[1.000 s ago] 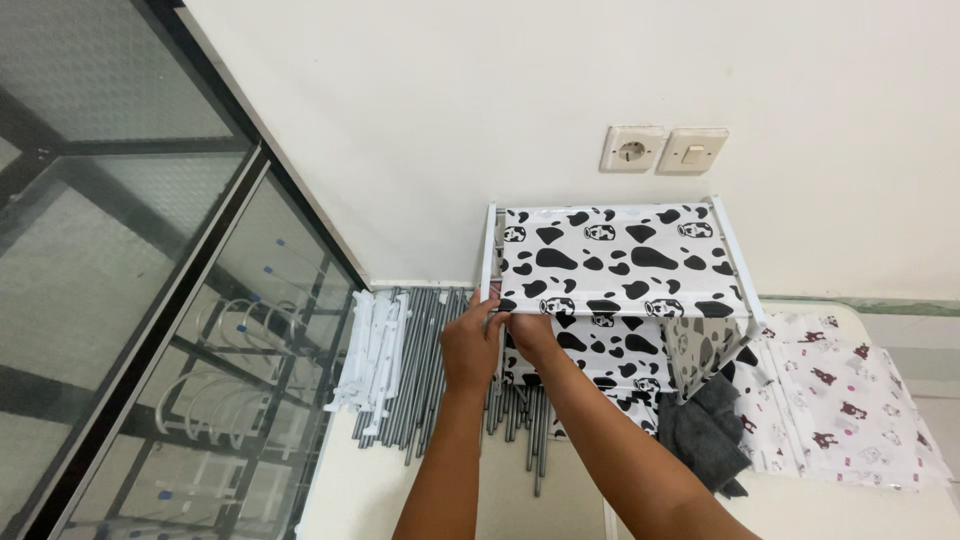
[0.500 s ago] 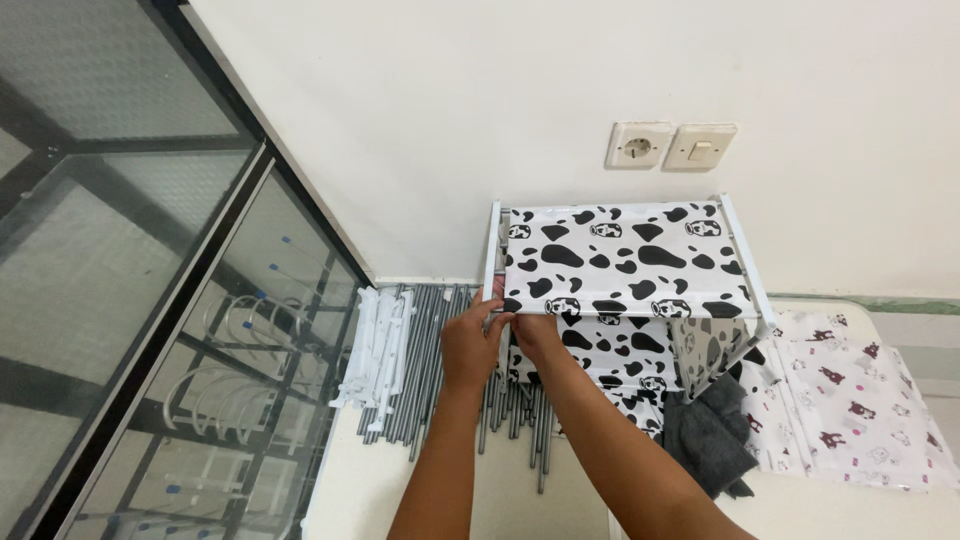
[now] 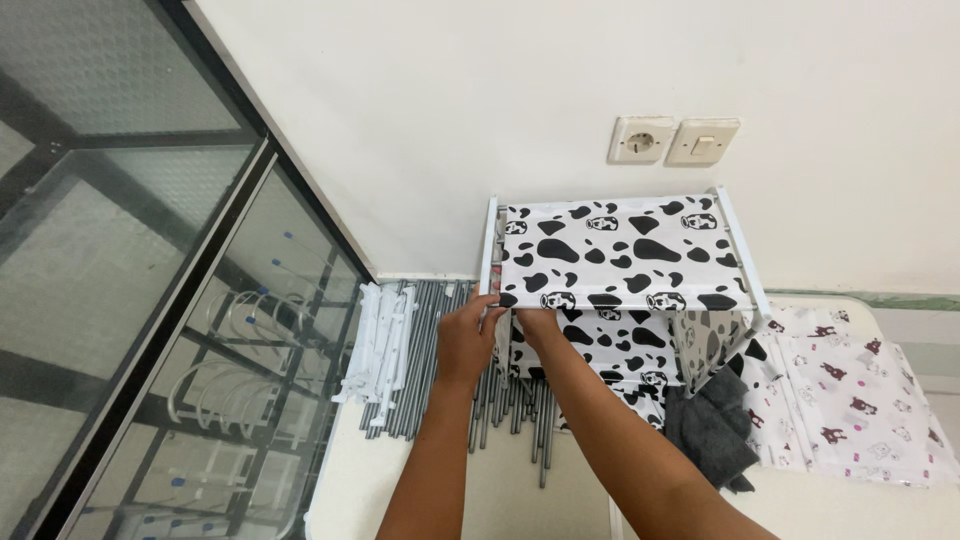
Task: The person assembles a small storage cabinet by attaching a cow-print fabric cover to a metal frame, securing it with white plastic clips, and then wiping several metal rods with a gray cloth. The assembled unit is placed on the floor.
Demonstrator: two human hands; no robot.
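Both hands meet at the near left corner of a small rack whose top tier is covered by a cow-print sheet (image 3: 620,250), black patches on white, stretched between white side rails (image 3: 488,250). The left hand (image 3: 466,340) curls on that corner from the left, thumb up against the rail, and the right hand (image 3: 537,325) pinches the sheet's near edge just beside it; the hands are together, almost touching, though the fingertips are partly hidden, so I cannot tell how firmly they clamp. The step in hand looks like fitting or tightening the sheet's corner onto the frame. The next move likely calls for a steady pull along the near edge while the rail is braced. A bundle of grey metal rods (image 3: 440,360) and white plastic connectors (image 3: 380,340) lies on the floor to the left, and a dark grey cloth (image 3: 712,430) to the right.
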